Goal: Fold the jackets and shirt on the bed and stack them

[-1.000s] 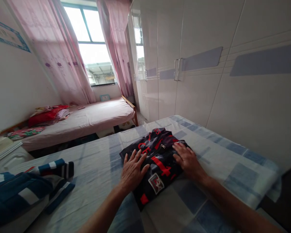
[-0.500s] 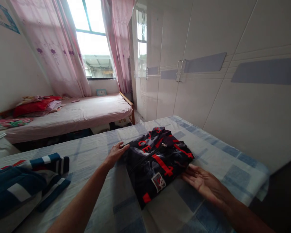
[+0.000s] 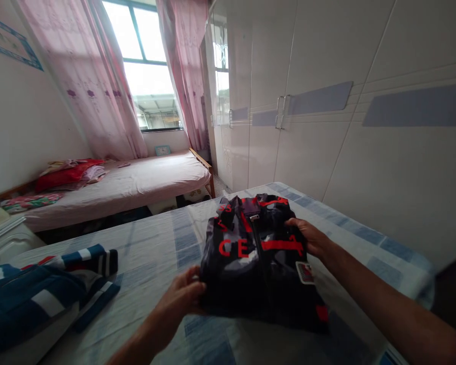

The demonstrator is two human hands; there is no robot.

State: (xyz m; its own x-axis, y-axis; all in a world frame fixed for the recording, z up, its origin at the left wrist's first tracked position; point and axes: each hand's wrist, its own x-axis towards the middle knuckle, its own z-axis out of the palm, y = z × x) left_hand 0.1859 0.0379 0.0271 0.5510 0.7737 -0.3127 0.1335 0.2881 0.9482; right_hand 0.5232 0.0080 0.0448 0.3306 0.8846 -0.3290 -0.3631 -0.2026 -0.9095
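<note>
A folded black jacket (image 3: 243, 274) with red lettering, a front zip and a square patch lies between my hands, over the blue-and-white checked bedsheet (image 3: 155, 263). My left hand (image 3: 186, 289) grips its left edge, thumb on top and fingers partly hidden beneath. On the far right side, my right hand (image 3: 307, 235) is closed on the jacket's edge, with the thumb over the fabric. The collar points away from me, and the near hem looks slightly raised from the sheet.
A blue jacket (image 3: 26, 299) with white and red stripes lies at the left. Beyond stands a second bed (image 3: 152, 175) with red bedding (image 3: 72, 175), under a window with pink curtains (image 3: 83, 76). White wardrobe doors (image 3: 319, 61) line the right.
The black jacket has turned so its zip runs nearly straight away from me. My left hand has come nearer; my right hand has moved farther along the side and closed on it.
</note>
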